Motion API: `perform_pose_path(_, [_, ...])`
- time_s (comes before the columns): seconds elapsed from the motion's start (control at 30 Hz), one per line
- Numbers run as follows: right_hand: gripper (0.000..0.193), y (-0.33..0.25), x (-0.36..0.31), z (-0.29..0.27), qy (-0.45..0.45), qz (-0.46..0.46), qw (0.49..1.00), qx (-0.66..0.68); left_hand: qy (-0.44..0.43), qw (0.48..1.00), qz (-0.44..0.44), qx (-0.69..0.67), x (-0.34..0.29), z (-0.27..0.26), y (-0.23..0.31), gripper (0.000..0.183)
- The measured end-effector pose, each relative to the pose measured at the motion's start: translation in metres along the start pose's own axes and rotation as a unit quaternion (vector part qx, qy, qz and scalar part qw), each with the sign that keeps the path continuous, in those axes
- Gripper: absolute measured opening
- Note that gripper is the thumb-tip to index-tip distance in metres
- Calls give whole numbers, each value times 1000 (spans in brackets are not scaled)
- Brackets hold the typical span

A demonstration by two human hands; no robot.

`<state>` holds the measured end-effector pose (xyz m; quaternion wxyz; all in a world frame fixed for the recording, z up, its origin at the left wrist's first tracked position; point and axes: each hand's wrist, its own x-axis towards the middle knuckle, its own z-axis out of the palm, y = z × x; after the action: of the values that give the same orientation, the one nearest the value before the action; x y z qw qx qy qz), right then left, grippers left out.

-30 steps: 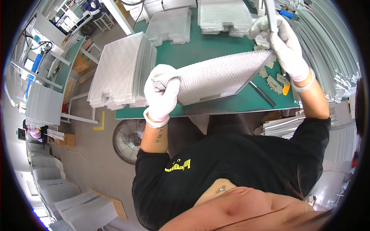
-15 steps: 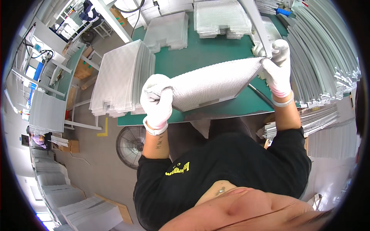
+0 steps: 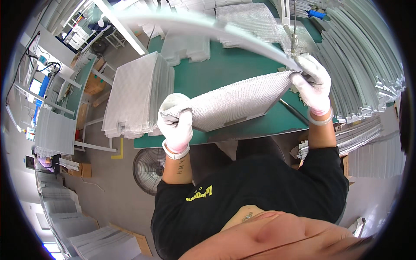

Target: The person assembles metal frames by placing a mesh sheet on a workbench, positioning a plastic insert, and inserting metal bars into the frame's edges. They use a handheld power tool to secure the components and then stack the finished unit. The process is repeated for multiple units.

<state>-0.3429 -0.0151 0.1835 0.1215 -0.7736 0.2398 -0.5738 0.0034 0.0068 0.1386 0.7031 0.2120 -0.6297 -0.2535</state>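
Note:
Between my two white-gloved hands a ribbed, silvery-white sheet (image 3: 242, 99) hangs tilted above the table's front edge. My left hand (image 3: 175, 121) is closed round its left end, thumb on the near side. At the sheet's right corner my right hand (image 3: 313, 82) is closed in a pinch. A long white strip (image 3: 225, 31) runs from the right fingers toward the upper left, its far end blurred by motion. The strip's end and the sheet's corner meet at those fingers, and the exact grip is partly hidden.
A green-topped table (image 3: 195, 80) lies beneath. Stacked whitish sheets (image 3: 130, 91) stand at its left, with another stack (image 3: 247, 24) at the back. Long grey strips (image 3: 359, 60) crowd the right side. A dark rod (image 3: 294, 112) lies near the right hand; a floor fan (image 3: 147, 169) stands below left.
The white strip has swung from pointing up and slightly left to stretching far left across the table. Both hands still hold the sheet, appearing slightly lower in view.

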Motion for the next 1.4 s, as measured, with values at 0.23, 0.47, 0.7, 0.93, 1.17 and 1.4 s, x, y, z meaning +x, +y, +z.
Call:
perform_pose_path(0.23, [30,-24,32,-23,-153,-71,976,-137,-7,1000,13,-1,-3,2,-1,9])
perform_pose_path(0.47, [41,-37,58,-31,-269,-72,949,-145,-8,1000,-18,-13,-7,-1,1,13])
perform_pose_path(0.7, [45,-49,90,-23,-374,-107,915,-105,-24,998,-58,-29,-8,-7,3,18])
perform_pose_path(0.93, [40,-67,110,-6,-460,-122,865,-158,-59,993,-87,57,23,-5,34,12])
perform_pose_path(1.17, [34,-62,109,20,-465,-92,876,-91,-52,997,-46,44,25,4,30,9])
perform_pose_path(1.4, [28,-58,107,39,-434,-67,894,-87,-24,999,-23,-3,19,5,21,28])
